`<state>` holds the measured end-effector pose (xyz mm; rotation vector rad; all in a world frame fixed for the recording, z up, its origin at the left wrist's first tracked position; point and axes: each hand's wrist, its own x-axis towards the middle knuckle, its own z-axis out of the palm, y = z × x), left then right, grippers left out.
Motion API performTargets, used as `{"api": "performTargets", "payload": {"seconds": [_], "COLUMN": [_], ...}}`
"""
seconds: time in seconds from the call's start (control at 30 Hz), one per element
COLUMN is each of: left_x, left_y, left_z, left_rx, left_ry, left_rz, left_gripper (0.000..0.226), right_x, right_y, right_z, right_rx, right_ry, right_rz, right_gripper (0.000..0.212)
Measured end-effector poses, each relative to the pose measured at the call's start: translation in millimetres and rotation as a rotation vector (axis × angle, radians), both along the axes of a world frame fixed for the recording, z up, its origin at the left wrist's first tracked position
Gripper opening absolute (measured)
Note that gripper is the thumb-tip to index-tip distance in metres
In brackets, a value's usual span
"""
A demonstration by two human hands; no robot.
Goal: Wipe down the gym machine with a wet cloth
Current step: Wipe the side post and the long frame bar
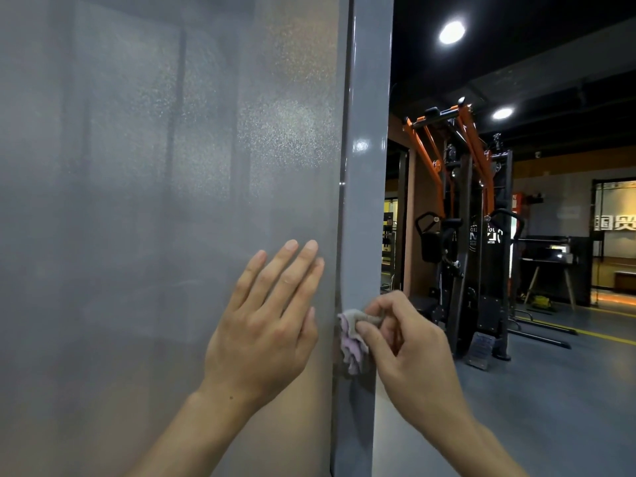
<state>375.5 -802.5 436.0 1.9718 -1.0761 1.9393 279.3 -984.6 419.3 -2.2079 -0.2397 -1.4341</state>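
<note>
A tall grey frosted panel (155,201) of the gym machine fills the left of the view, edged on its right by a glossy grey upright post (368,166). My left hand (265,325) lies flat against the panel with its fingers straight, just left of the post. My right hand (409,349) pinches a small crumpled cloth (352,342), pinkish and grey, and presses it against the lower part of the post.
Behind the post, to the right, stands an orange and black cable machine (461,218) on a grey gym floor (550,390) with yellow lines. A dark bench-like stand (547,259) and a glass door with lettering (616,232) are farther right. Round ceiling lights shine above.
</note>
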Motion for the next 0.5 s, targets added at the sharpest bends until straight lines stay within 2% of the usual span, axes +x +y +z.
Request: {"api": "performTargets", "payload": {"seconds": [0.1, 0.27, 0.33, 0.5], "left_x": [1, 0, 1, 1], "left_y": [0, 0, 0, 1], "left_z": [0, -1, -1, 0], "left_rx": [-0.003, -0.004, -0.003, 0.002], "left_ry": [-0.006, -0.013, -0.011, 0.001], "left_rz": [-0.003, 0.000, -0.005, -0.002], "left_gripper": [0.054, 0.054, 0.054, 0.056], "right_x": [5, 12, 10, -2], "right_y": [5, 8, 10, 4], "right_z": [51, 139, 131, 39], "right_rx": [-0.043, 0.023, 0.033, 0.039], "right_ry": [-0.083, -0.191, -0.184, -0.040], "right_rz": [0.001, 0.012, 0.026, 0.053], "right_gripper": [0.015, 0.007, 0.008, 0.018]}}
